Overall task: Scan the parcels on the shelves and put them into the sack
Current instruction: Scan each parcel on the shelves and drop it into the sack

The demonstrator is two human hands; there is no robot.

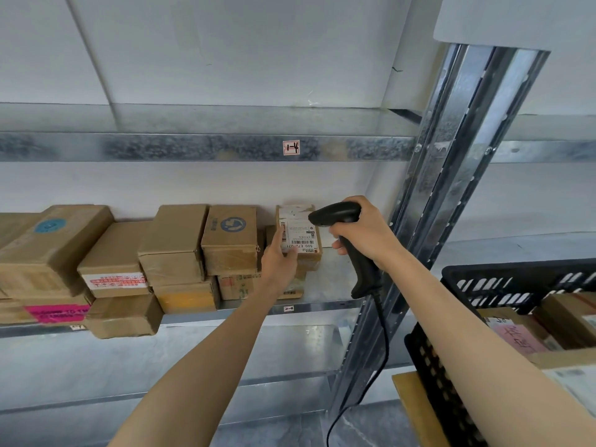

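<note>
A small cardboard parcel [300, 230] with a white barcode label stands at the right end of the metal shelf [322, 306]. My left hand [279, 261] grips its lower left side, thumb on the label. My right hand [362, 233] grips a black corded barcode scanner [335, 214] whose head points at the label from the right, almost touching it. Several more brown cardboard parcels [174, 246] are stacked along the shelf to the left. No sack is in view.
A steel upright post [451, 172] stands just right of the scanner. A black plastic crate [516, 285] holding more parcels sits at the lower right under my right forearm. The scanner cable [383, 333] hangs down along the post. The upper shelf beam [193, 146] carries a label.
</note>
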